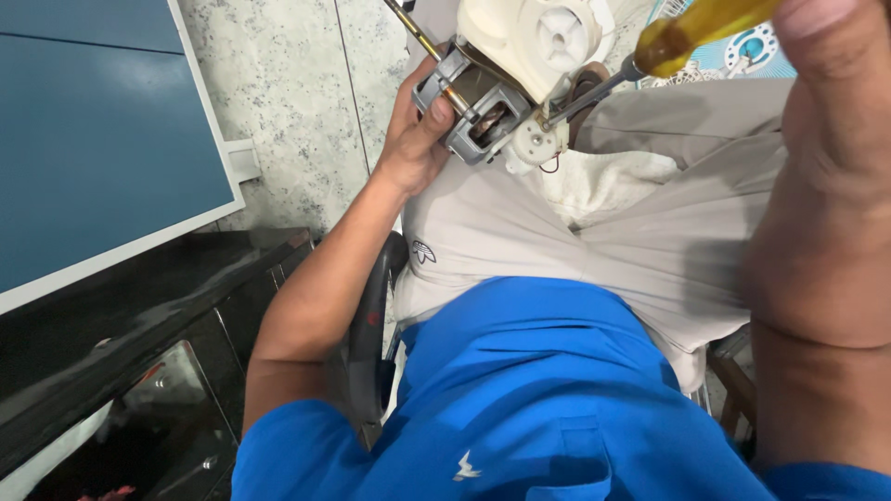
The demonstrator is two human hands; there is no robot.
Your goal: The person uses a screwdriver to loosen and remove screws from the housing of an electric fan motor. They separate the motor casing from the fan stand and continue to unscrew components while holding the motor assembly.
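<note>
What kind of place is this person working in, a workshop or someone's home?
Probably a home or a small repair corner, not a factory. The fan motor is held on the person's lap, over a speckled stone floor, beside a dark glass-fronted cabinet. There is no workbench in view.

A blue panel (93,130) with a white frame leans by the speckled stone floor (288,102), above a glossy black cabinet (139,315) (its glass front reflecting light), while a white cloth (603,181) lies on beige trousers (668,250).

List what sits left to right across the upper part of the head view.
Blue white-framed panel → left hand → grey metal motor block → small white plastic gear housing → amber-handled screwdriver → right hand.
</note>
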